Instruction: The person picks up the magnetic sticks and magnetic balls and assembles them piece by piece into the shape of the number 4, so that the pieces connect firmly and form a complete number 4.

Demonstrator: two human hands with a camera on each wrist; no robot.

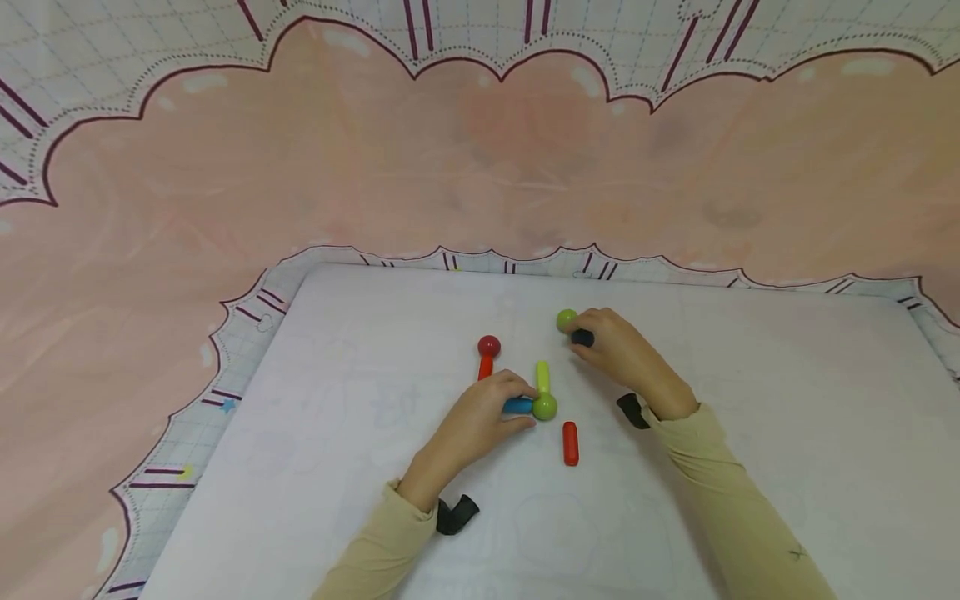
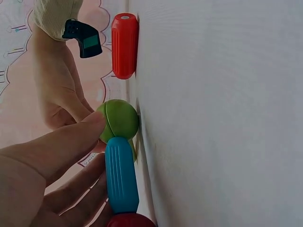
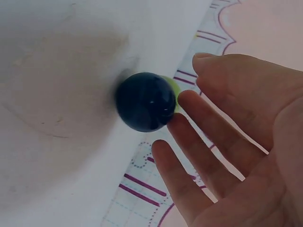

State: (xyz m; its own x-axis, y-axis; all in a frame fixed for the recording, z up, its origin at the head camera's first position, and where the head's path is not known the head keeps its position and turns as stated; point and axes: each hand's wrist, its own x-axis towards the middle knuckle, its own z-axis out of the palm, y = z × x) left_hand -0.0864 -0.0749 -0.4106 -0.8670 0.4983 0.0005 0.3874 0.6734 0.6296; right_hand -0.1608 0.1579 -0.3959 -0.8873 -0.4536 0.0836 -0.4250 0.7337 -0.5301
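Note:
My left hand (image 1: pixel 480 417) is at a joined toy piece: a green ball (image 1: pixel 545 407) with a blue rod (image 2: pixel 121 175) running to a red ball partly seen at the bottom of the left wrist view. Its thumb presses the green ball, with fingers behind the joint. A yellow-green rod (image 1: pixel 543 377) extends from that ball. The red rod (image 1: pixel 486 367) beside the left hand meets a red ball (image 1: pixel 489 346). At the far side, my right hand (image 1: pixel 615 346) has fingertips by a dark blue ball (image 3: pixel 146 101), thumb apart from it. Another green ball (image 1: pixel 567 320) lies just beyond.
A loose red rod (image 1: pixel 571 443) lies on the white tabletop (image 1: pixel 337 483), nearer me than the joined pieces. Dark wrist devices (image 1: pixel 633 411) are on both wrists. A patterned pink cloth (image 1: pixel 480 167) lies past the table's far edge.

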